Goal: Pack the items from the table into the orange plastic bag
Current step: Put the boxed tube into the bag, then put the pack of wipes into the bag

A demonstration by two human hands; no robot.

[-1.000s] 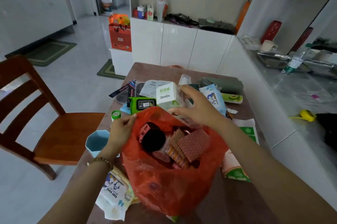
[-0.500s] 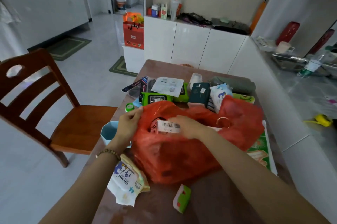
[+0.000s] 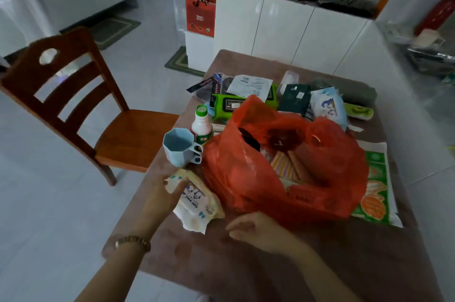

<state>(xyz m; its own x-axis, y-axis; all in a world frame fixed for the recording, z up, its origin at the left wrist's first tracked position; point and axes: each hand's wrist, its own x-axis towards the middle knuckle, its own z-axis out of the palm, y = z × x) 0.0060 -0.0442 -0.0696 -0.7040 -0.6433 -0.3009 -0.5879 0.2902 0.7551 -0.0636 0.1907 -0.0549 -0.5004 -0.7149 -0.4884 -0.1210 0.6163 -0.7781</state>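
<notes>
Off your left stands one wooden chair (image 3: 81, 102), its seat drawn up near the table (image 3: 258, 260) edge, with open floor around it. The near strip of tabletop in front of you is bare — that is your free room.

Your left hand (image 3: 160, 199) lies at the left edge of the table, fingers closed over the end of a pack of baby wipes (image 3: 197, 200) that rests flat just beside the orange bag (image 3: 283, 173). Behind that pack stand one blue cup (image 3: 179, 149) and one white bottle with a green cap (image 3: 202, 124), upright and touching each other, tight against the bag's left side.

Your right hand (image 3: 256, 229) sits low at the bag's near edge; its fingers are curled and blurred, and you cannot tell whether they pinch anything.

The bag stands mid-table, mouth open and slumped, with striped packets and a dark round thing showing inside. Behind it lie a green wipes pack (image 3: 236, 102) under one paper sheet (image 3: 250, 86), one dark box (image 3: 295, 100), a second blue-printed wipes pack (image 3: 327, 107) and a grey pouch (image 3: 354, 92) — all crowding the far edge.

To the right, a flat green-and-orange printed bag (image 3: 376, 191) lies partly under the orange bag, reaching the table's right edge.
</notes>
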